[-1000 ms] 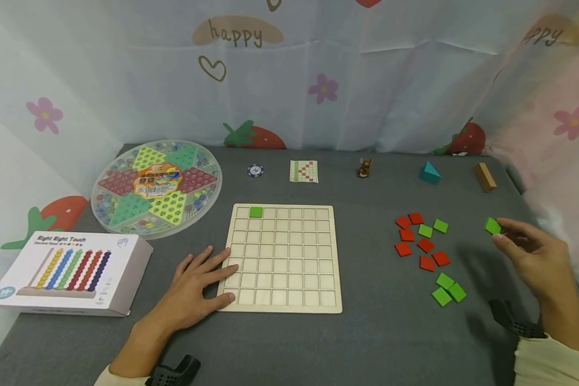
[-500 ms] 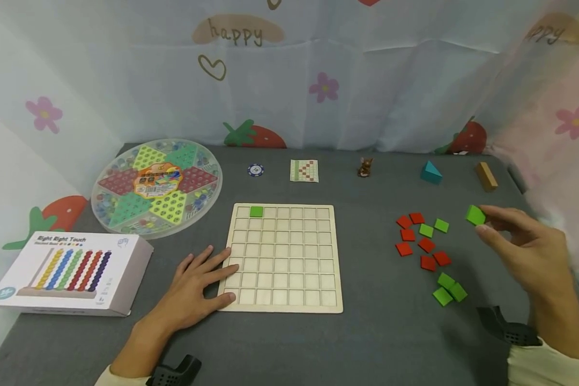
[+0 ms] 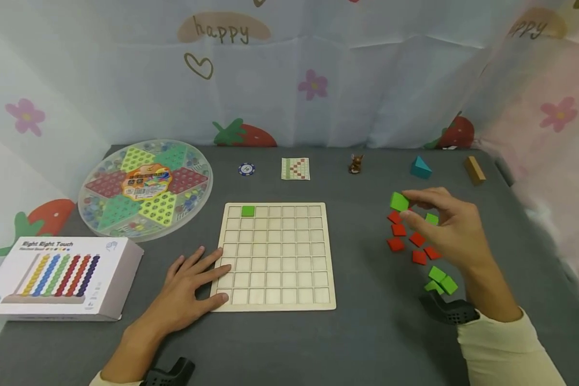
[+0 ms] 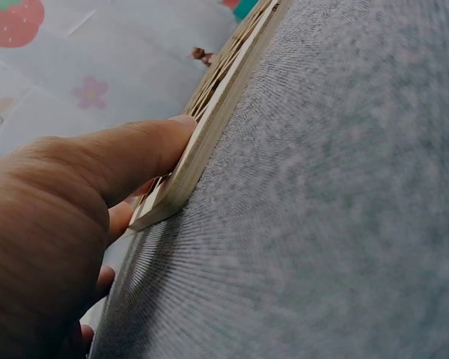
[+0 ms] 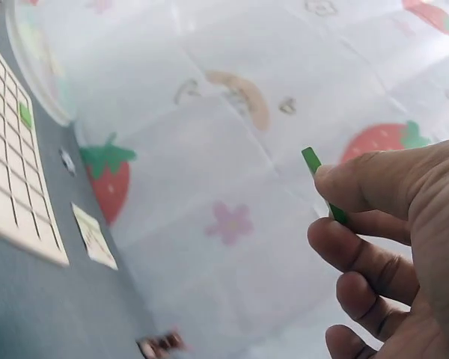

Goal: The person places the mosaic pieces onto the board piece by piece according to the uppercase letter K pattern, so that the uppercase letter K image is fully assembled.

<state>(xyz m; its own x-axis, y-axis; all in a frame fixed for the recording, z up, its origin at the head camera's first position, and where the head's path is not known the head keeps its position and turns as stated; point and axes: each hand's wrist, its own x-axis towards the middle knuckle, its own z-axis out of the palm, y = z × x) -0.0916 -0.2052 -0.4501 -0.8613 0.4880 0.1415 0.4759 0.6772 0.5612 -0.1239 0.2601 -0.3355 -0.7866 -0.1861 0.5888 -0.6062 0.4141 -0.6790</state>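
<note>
Pinching a green tile point(image 3: 399, 201), the right hand point(image 3: 447, 228) hovers; the left hand point(image 3: 185, 287), fingers spread, touches a board point(image 3: 281, 250).

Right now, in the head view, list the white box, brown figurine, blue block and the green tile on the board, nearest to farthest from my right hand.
From your right hand:
1. Blue block, just beyond the hand.
2. Brown figurine, beyond and to the left.
3. Green tile, in the far row of the board.
4. White box, far left.
</note>
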